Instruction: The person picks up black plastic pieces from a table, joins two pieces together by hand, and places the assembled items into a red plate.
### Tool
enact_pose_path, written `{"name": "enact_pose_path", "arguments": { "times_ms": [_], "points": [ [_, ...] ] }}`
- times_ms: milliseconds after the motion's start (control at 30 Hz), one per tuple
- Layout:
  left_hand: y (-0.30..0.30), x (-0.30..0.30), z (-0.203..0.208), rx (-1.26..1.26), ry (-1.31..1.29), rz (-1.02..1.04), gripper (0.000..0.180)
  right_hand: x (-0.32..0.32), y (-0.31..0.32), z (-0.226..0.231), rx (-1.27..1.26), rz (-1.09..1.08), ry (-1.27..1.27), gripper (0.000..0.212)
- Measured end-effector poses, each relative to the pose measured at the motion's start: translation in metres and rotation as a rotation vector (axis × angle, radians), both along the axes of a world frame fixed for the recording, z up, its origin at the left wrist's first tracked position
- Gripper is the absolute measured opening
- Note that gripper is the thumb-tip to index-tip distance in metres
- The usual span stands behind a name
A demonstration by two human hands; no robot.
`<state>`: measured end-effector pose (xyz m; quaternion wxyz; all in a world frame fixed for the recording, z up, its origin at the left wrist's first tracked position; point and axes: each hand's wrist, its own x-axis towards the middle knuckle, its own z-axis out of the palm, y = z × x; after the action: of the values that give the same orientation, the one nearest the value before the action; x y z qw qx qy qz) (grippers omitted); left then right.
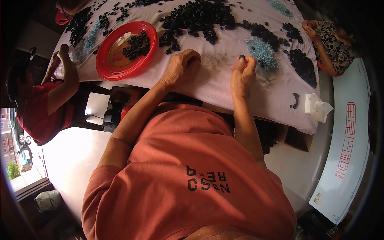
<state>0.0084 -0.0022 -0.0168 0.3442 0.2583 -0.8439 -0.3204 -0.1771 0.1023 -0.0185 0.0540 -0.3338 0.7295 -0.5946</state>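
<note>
My right hand point(245, 74) is raised just above the near part of the table, thumb and fingers closed in a pinch on a small black round piece point(242, 57). To its left, my left hand point(182, 69) rests low over the cloth with its fingers curled inward; whatever they hold is hidden. Thin metal pins point(215, 60) lie scattered on the cloth between the two hands. Right beside my right hand is a heap of bluish small metal pins point(262, 54). A large pile of black round pieces point(196, 18) spreads beyond my hands.
A red plate point(102, 66) holding black pieces stands left of my left hand. More black pieces point(302, 66) and a white tissue box point(313, 105) lie on the right of the pink-white tablecloth point(276, 106). People sit at the left point(52, 98) and right point(334, 42).
</note>
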Motion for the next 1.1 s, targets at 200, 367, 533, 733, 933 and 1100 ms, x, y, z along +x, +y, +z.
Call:
{"name": "enact_pose_path", "arguments": {
  "times_ms": [200, 367, 533, 733, 933, 1100],
  "points": [
    [-0.001, 0.0, 0.0, -0.011, -0.002, -0.005, 0.013, -0.003, -0.001, -0.004, -0.082, 0.091, -0.039, 0.01],
    [0.001, 0.0, 0.002, 0.014, -0.008, 0.005, 0.013, 0.0, 0.002, 0.004, -0.042, 0.009, -0.053, 0.01],
    [0.0, 0.0, 0.002, -0.021, 0.0, -0.008, 0.013, -0.001, 0.002, -0.003, 0.04, -0.022, 0.038, 0.011],
    [0.002, -0.002, 0.003, -0.014, 0.032, 0.0, 0.009, -0.005, -0.001, -0.012, -0.009, -0.047, 0.046, 0.011],
    [-0.001, -0.001, 0.0, -0.031, 0.003, -0.005, 0.013, -0.006, -0.001, -0.011, -0.02, -0.012, 0.03, 0.011],
    [-0.001, 0.0, -0.001, -0.014, 0.006, -0.005, 0.013, -0.005, 0.0, -0.008, -0.054, -0.025, 0.053, 0.009]
  ]
}}
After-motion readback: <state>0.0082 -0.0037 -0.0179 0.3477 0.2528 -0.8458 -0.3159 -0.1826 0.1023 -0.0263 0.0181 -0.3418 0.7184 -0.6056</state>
